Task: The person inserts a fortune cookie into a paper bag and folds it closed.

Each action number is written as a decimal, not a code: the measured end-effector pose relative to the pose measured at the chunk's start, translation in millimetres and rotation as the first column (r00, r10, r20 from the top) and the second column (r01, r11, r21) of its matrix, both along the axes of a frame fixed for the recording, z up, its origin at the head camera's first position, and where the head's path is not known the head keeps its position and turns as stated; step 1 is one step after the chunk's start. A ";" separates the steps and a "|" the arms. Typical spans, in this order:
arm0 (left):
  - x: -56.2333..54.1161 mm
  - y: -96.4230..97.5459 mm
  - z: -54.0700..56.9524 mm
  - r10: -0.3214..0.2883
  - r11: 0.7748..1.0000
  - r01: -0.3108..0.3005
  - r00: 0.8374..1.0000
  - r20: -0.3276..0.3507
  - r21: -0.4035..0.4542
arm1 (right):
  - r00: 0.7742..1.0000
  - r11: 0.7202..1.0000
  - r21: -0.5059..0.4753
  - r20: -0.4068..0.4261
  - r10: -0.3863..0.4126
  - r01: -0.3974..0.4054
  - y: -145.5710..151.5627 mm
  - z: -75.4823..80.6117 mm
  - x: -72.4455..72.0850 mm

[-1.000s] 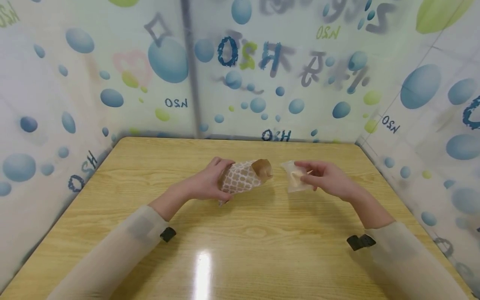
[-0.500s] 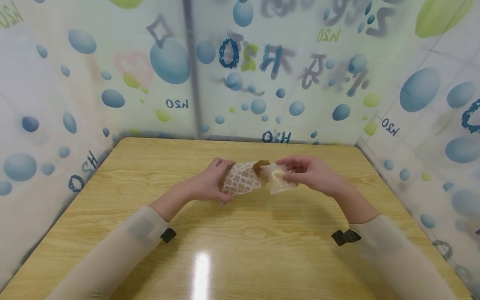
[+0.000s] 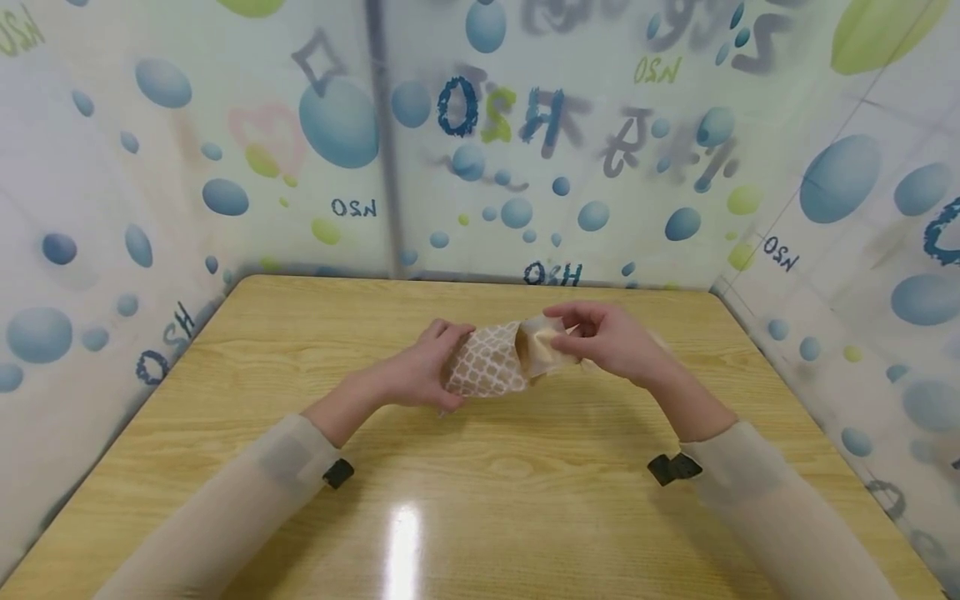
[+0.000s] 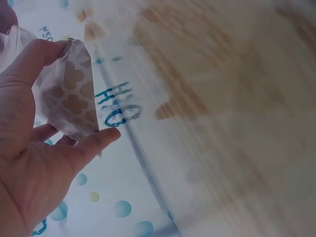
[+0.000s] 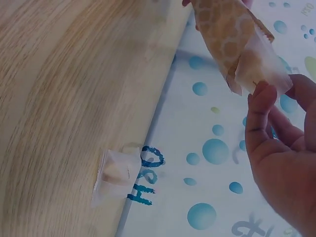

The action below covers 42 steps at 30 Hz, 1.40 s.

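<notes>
Beyond the left edge of the worktop (image 3: 480, 483), noted white wall covering (image 3: 247, 225) printed with blue and green drops, continuing past the far and right edges. Over the near left corner, recorded pale left sleeve (image 3: 225, 500), with black fitting (image 3: 339, 473) at the cuff. Close to the near edge, left of its middle, observed bright reflection (image 3: 403, 550). Nearer the far edge, found left hand (image 3: 420, 371) set wide around the left end of brown paper bag (image 3: 487, 362) with white lattice pattern, thumb on the near side, fingers on the far side. Noted bag tilted, mouth open toward the right edge; cannot tell of any contact with the worktop beneath. At that mouth, found translucent packet (image 3: 545, 348) with beige contents, partly inside. Recorded right hand (image 3: 611, 342) pinching packet narrowly between thumb and fingers. In the right wrist view, observed second packet (image 5: 118, 173) on the worktop by the far edge. Toward the right edge, noted black clip (image 3: 675, 468) and pale right sleeve (image 3: 787, 508).
</notes>
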State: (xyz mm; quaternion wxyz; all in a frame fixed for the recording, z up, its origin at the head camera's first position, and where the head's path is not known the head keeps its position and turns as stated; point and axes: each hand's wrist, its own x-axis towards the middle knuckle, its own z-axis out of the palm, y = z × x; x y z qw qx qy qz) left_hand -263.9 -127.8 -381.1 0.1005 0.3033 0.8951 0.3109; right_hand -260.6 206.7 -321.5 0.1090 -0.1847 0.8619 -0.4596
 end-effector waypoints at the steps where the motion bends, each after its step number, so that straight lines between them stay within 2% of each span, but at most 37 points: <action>1: 0.2 0.0 0.2 -0.001 1.000 0.001 1.000 0.006 0.006 | 1.000 1.000 0.013 -0.016 -0.001 0.001 -0.5 -0.9 -0.1; 7: 0.7 0.4 1.2 0.000 0.999 -0.001 0.999 0.041 0.033 | 0.995 0.997 0.073 -0.104 0.013 -0.006 -6.4 -6.1 -0.2; 13: 1.0 0.6 1.1 0.003 0.999 -0.006 0.998 0.058 0.037 | 0.990 0.994 0.109 -0.134 0.039 -0.025 -9.8 -12.1 1.5; 20: 0.3 -1.9 0.2 0.009 0.999 -0.010 0.999 0.050 0.030 | 0.992 0.998 0.058 -0.121 0.025 -0.018 4.6 -17.1 0.3; 25: 0.8 -3.4 1.1 0.010 1.000 -0.011 0.999 0.041 0.028 | 0.993 0.998 0.060 -0.115 0.028 -0.021 14.8 -18.1 -1.9; 36: 1.4 -1.6 -0.3 0.020 0.999 -0.022 0.998 0.065 0.034 | 0.994 0.996 0.087 -0.104 0.034 -0.025 7.3 -24.9 -2.0; 42: 2.4 -1.0 -0.6 0.013 0.999 -0.016 0.998 0.065 0.039 | 0.992 0.995 0.075 -0.103 0.066 -0.059 0.5 -32.3 -2.4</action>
